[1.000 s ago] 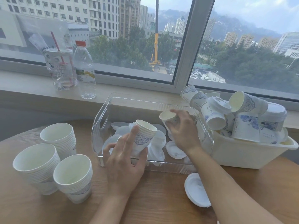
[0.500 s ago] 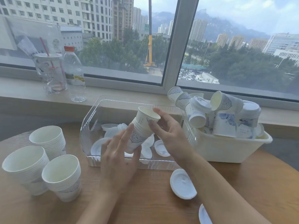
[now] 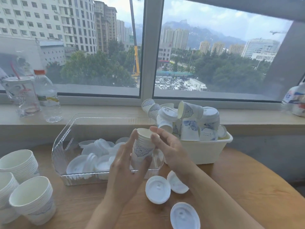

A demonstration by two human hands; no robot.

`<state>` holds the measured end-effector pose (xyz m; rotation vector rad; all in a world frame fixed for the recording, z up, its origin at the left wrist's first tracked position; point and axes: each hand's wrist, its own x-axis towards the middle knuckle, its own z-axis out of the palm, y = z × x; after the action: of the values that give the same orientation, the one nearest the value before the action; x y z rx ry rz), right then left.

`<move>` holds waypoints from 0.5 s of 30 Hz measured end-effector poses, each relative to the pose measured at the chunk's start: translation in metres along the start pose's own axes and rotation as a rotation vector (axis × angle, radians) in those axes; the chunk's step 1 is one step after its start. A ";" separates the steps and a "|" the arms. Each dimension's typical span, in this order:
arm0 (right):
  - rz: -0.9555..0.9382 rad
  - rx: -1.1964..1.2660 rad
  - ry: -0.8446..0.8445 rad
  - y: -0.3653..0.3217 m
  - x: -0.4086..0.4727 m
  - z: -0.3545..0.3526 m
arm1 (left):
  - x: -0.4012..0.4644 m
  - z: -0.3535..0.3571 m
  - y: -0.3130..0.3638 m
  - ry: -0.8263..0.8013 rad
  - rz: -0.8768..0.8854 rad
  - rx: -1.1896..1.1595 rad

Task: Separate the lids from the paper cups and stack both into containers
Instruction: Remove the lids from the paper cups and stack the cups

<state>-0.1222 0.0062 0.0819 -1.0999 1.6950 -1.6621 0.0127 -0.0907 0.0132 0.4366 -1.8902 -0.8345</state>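
Note:
My left hand (image 3: pixel 125 169) grips a short stack of nested paper cups (image 3: pixel 142 147), white with a blue motif, above the front right corner of the clear container (image 3: pixel 66 142). My right hand (image 3: pixel 170 151) pinches the rim of the top cup between thumb and forefinger. Several white lids (image 3: pixel 92 156) lie inside the clear container. The white bin (image 3: pixel 206 152) behind my right hand is heaped with several cups (image 3: pixel 189 128), some still lidded. Three stacks of nested cups (image 3: pixel 33 199) stand on the table at the left.
Three loose lids (image 3: pixel 157 190) lie on the wooden table (image 3: pixel 247 187) in front of the containers. On the windowsill stand a clear plastic drink cup with a red straw (image 3: pixel 21 96), a water bottle (image 3: pixel 47 96) and, far right, another bottle (image 3: pixel 295 100).
My right hand brought a single cup from the bin side and set it into the stack in my left hand. The stack rose and turned upright. The view shifted left.

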 end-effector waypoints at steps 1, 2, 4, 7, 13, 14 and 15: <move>-0.014 0.001 0.006 -0.004 -0.001 -0.007 | 0.004 0.003 0.006 -0.016 -0.016 -0.015; -0.030 0.002 0.008 -0.008 -0.002 -0.014 | 0.008 0.005 0.013 -0.033 -0.026 -0.028; -0.065 -0.008 -0.003 -0.017 -0.004 -0.028 | 0.017 0.011 0.025 -0.063 -0.025 -0.049; -0.150 -0.165 -0.004 -0.034 -0.005 -0.051 | 0.030 0.022 0.039 -0.077 0.009 -0.017; -0.291 -0.761 0.175 -0.069 0.032 -0.125 | 0.057 0.037 0.053 -0.071 -0.022 -0.013; -0.264 -0.831 0.169 -0.071 0.040 -0.135 | 0.060 0.039 0.054 -0.071 -0.013 -0.006; -0.230 -0.886 0.150 -0.073 0.047 -0.142 | 0.063 0.040 0.056 -0.075 -0.013 0.006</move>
<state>-0.2502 0.0523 0.1775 -1.6248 2.5898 -1.1050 -0.0482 -0.0759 0.0825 0.4274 -1.9611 -0.8645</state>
